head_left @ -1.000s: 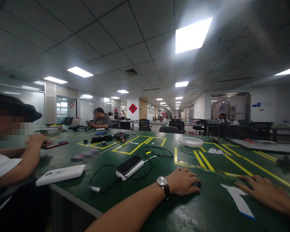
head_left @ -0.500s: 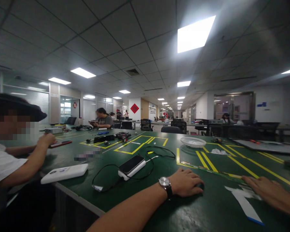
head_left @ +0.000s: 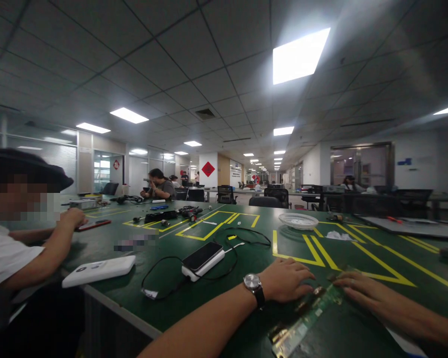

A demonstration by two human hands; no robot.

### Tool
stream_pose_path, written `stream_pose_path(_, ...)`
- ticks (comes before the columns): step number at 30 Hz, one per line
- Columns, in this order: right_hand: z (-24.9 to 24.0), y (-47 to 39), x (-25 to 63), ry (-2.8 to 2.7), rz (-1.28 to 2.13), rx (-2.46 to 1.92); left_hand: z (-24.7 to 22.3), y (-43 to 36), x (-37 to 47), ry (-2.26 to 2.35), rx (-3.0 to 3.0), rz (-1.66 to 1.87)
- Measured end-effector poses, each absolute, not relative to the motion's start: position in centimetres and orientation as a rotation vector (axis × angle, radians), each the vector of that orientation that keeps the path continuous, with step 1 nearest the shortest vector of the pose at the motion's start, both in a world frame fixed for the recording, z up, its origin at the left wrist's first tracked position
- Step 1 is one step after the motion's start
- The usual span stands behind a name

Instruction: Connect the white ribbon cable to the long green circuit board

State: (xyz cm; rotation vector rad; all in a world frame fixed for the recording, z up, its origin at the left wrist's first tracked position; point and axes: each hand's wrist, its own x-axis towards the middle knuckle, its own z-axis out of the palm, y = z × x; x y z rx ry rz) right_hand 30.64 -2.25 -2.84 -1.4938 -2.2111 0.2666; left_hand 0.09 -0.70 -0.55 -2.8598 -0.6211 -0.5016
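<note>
A long green circuit strip (head_left: 302, 325) lies slantwise near the table's front edge, its near end blurred by motion. My right hand (head_left: 362, 288) is at its far end, fingers closed over that end. My left hand (head_left: 285, 279), with a watch on the wrist, rests on the green table (head_left: 246, 318) to the left of the strip. Its fingers are spread and hold nothing. A white paper piece (head_left: 401, 343) shows partly beneath my right forearm.
A phone (head_left: 202, 255) lies on a white block with a black cable around it. Farther off are a white basket (head_left: 297, 220) and crumpled paper (head_left: 339, 235). A white device (head_left: 99, 271) lies left, beside a seated person's arm (head_left: 47, 258).
My right hand has moved left with the circuit strip, which has swung from lying across the yellow tape to a slant near the front. My left hand has barely moved.
</note>
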Motion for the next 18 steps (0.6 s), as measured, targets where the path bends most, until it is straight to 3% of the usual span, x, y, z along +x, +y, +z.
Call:
stream_pose_path(5,-0.1,-5.0,28.6,-2.414,0.422,-1.265,-0.9,-1.3,0.4,-0.531,-2.974,-0.397)
stream_pose_path(11,1.4,-5.5,30.4,-2.037,-0.134,-1.804,-1.0,-1.9,0.5,-0.409,-3.096,-0.417)
stream_pose_path(15,0.7,-5.7,31.5,-2.057,-0.141,-2.057,-1.0,-2.2,0.4,-0.360,-3.149,-0.388)
stream_pose_path(18,0.1,-5.7,31.2,-2.160,-0.121,-1.982,-0.9,-2.3,0.4,-0.349,-3.141,-0.368)
